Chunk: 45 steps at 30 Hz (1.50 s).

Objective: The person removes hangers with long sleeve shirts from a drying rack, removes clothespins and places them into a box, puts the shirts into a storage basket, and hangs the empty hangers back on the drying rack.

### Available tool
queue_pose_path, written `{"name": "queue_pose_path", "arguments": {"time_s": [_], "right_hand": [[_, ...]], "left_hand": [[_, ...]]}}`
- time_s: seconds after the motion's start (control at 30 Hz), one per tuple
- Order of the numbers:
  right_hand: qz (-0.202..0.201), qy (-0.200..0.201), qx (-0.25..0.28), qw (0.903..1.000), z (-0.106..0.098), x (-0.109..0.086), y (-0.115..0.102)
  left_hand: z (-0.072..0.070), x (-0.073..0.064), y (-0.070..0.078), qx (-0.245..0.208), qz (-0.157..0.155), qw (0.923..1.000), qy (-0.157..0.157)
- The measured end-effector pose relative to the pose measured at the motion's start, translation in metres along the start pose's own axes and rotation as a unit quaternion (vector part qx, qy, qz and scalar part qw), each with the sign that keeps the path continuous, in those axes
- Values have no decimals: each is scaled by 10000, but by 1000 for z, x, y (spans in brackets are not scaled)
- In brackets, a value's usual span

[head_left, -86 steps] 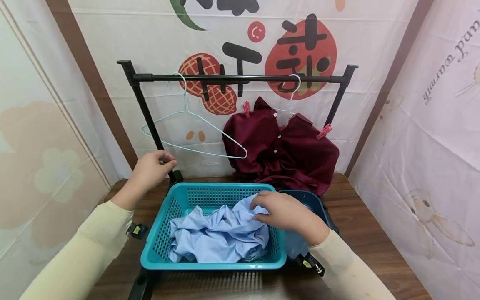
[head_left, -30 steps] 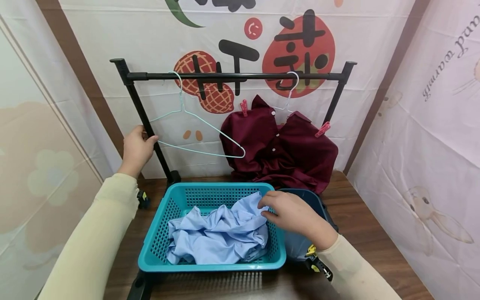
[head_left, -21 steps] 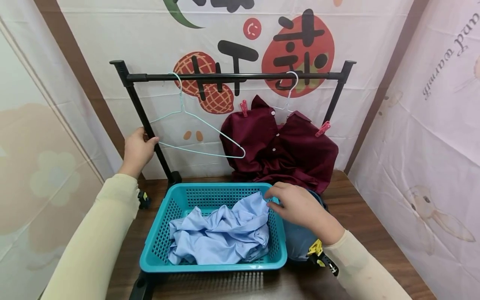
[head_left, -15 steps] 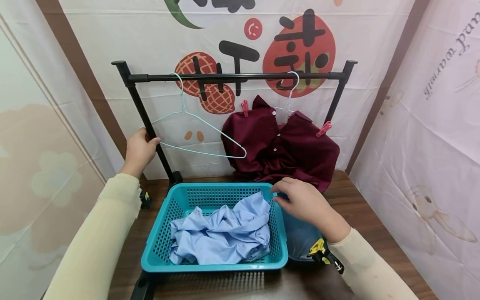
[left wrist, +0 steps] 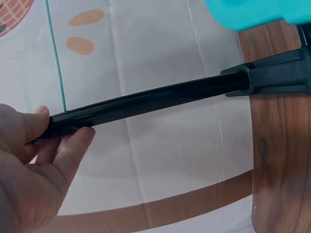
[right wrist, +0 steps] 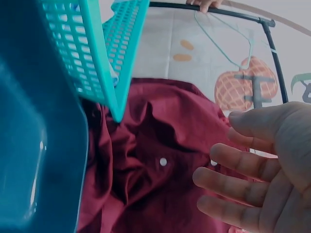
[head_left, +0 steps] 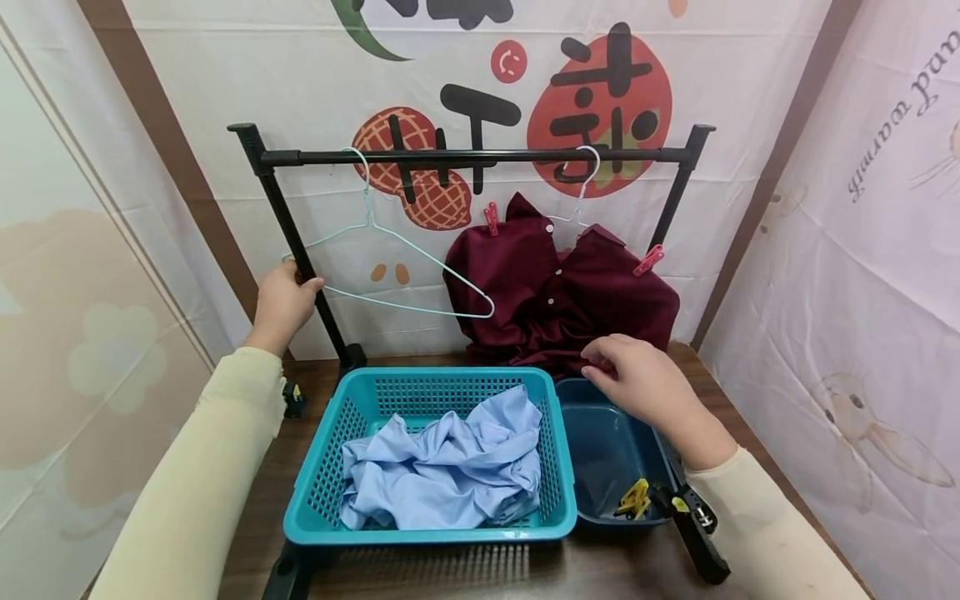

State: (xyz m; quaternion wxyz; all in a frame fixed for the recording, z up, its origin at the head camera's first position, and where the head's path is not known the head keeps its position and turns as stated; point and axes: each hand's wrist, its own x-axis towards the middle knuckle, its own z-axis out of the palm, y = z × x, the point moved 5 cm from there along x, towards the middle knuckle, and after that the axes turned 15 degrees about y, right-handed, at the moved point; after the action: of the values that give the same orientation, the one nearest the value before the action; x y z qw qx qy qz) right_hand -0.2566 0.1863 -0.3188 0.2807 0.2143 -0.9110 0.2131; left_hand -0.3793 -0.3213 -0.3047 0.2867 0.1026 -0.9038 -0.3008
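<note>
My left hand [head_left: 281,307] grips the left post [left wrist: 155,102] of a black clothes rack, thumb on one side and fingers on the other. The lower left end of an empty mint wire hanger [head_left: 408,242] passes behind that post. My right hand [head_left: 651,387] hovers holding nothing, fingers loosely bent, above the back of a dark blue bin [head_left: 600,442]. Just behind it hangs a maroon shirt [head_left: 517,275] on a white hanger [head_left: 588,179], with a red clothespin [head_left: 491,218] at each shoulder. In the right wrist view the right-hand fingers [right wrist: 231,187] are spread before the shirt.
A teal perforated basket [head_left: 431,536] holding a crumpled light blue cloth [head_left: 442,471] stands in the middle of the wooden table [head_left: 420,575]. Yellow clothespins [head_left: 634,500] lie in the bin's front right corner. Patterned fabric walls [head_left: 840,333] close in the back and sides.
My left hand has reached the rack's left post and taken hold of it. My right hand has moved right, from over the blue cloth to above the bin, uncovering the bin and yellow clothespins.
</note>
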Motion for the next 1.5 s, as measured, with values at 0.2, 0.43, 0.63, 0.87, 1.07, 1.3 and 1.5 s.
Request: {"name": "queue_pose_path", "arguments": {"time_s": [0.2, 0.43, 0.63, 0.87, 1.07, 1.3, 1.5], "right_hand": [[351, 26, -80, 9993, -10, 5, 18], [705, 163, -272, 9970, -25, 8, 42], [836, 510, -333, 9946, -37, 10, 57], [1161, 810, -447, 9889, -46, 15, 73], [1396, 1022, -456, 9839, -49, 24, 89], [1636, 1086, -447, 9795, -47, 34, 105], [1776, 1000, -477, 9779, -40, 43, 116]], "left_hand": [[-1, -1, 0, -3, -5, 10000, 2], [2, 0, -4, 26, -47, 10000, -83], [3, -1, -2, 24, -76, 9999, -132], [2, -4, 0, 92, -114, 9997, -178], [3, -5, -2, 92, -158, 9996, -200], [5, -6, -4, 43, -138, 9998, -169], [5, -7, -5, 74, -127, 9997, -173]]}}
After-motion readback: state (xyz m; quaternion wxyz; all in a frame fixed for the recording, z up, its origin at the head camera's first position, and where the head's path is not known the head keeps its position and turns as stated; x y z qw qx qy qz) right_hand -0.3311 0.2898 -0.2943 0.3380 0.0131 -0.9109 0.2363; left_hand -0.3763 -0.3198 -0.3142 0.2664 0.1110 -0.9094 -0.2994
